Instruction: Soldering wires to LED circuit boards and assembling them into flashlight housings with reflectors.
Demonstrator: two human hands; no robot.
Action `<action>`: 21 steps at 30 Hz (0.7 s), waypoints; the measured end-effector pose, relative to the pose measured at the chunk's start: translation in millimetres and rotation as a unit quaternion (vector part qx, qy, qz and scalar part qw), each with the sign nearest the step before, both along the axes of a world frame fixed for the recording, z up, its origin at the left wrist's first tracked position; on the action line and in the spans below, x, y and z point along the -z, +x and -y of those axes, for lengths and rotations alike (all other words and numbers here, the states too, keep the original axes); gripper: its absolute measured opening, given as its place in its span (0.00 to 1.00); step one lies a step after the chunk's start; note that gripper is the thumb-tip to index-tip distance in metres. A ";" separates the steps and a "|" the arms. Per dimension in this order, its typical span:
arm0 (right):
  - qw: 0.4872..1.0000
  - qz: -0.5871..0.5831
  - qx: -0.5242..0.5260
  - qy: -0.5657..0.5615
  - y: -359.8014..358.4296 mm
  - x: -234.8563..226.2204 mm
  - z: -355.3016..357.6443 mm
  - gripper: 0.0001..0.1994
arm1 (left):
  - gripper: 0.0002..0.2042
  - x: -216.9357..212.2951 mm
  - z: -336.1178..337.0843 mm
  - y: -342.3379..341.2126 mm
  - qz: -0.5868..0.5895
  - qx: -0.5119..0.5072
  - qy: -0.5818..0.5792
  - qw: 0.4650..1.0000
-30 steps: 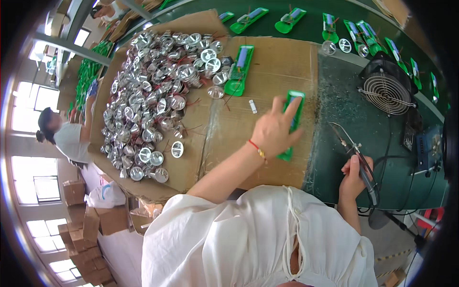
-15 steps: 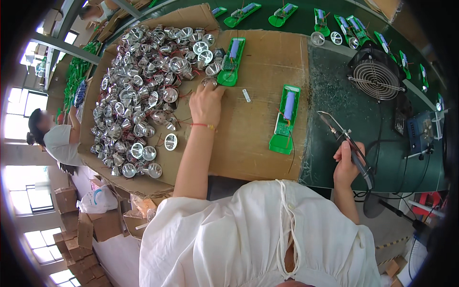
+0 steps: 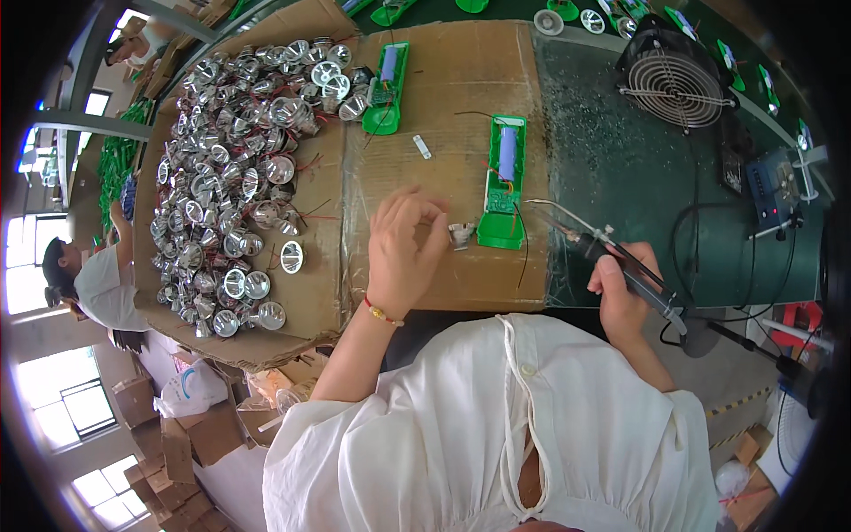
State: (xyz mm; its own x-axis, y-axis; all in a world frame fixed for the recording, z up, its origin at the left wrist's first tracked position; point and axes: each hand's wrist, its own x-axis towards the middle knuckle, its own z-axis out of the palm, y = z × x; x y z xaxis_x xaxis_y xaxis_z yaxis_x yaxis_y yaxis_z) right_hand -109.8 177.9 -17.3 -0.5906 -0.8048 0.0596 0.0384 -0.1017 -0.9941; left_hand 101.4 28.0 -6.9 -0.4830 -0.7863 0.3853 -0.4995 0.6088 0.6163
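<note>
My right hand (image 3: pixel 628 288) grips a soldering iron (image 3: pixel 645 285) with a thin metal tube along it. The iron's front end reaches toward the small circuit board (image 3: pixel 503 202) in a green plastic housing (image 3: pixel 501 232); I cannot tell if it touches. A blue cylindrical battery (image 3: pixel 507 155) lies in that housing, and thin wires stick out. My left hand (image 3: pixel 403 244) is left of the housing, thumb and forefinger pinched together, slightly blurred. Whatever is between those fingertips is too small to see. A small silver reflector cup (image 3: pixel 461 235) is between this hand and the housing.
A cardboard tray (image 3: pixel 324 191) heaped with silver reflector cups (image 3: pixel 217 177) stands on the left. Beyond lie a second green housing (image 3: pixel 383 117) and a small white strip (image 3: pixel 422 147). On the right are a fan with a round grille (image 3: pixel 678 93) and a blue control box (image 3: pixel 774 191).
My left hand has come from the heap's edge toward me and right, and a reflector cup now sits beside the near housing. The soldering iron has shifted left to the circuit board.
</note>
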 end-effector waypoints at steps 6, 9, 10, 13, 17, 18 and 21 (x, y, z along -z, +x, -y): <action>0.996 -0.077 -0.029 0.023 14.0 -0.4 5.6 0.07 | 0.04 -7.9 -14.4 -17.9 -0.004 0.002 0.212 0.977; 0.997 -0.072 -0.020 0.034 17.3 -1.6 6.0 0.07 | 0.04 -11.9 -13.0 -25.4 0.020 -0.032 0.365 0.930; 0.997 -0.072 -0.018 0.036 17.0 -0.1 6.1 0.07 | 0.04 -3.1 -10.5 -27.5 -0.002 -0.014 0.306 0.952; 0.996 -0.077 -0.008 0.031 15.2 3.0 8.3 0.08 | 0.04 10.4 -4.8 -31.3 -0.032 0.014 0.241 0.970; 0.997 -0.062 -0.002 0.040 16.8 3.0 9.8 0.07 | 0.05 14.0 -4.2 -31.8 -0.038 0.018 0.244 0.969; 0.997 -0.065 0.001 0.036 16.8 4.7 9.9 0.07 | 0.05 14.4 -4.1 -31.9 -0.037 0.018 0.245 0.969; 0.997 -0.062 -0.004 0.055 18.4 -0.4 12.5 0.07 | 0.05 15.0 -3.0 -33.1 -0.040 0.023 0.241 0.969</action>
State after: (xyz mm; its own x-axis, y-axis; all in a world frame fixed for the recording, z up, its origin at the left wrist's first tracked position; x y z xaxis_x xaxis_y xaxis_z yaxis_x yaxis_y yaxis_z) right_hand -91.4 165.3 -16.9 -0.5779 -0.8150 0.0430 -0.0844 0.0073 -0.9964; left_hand 68.3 31.1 -21.9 -0.5054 -0.8627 0.0164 -0.4168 0.2607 0.8708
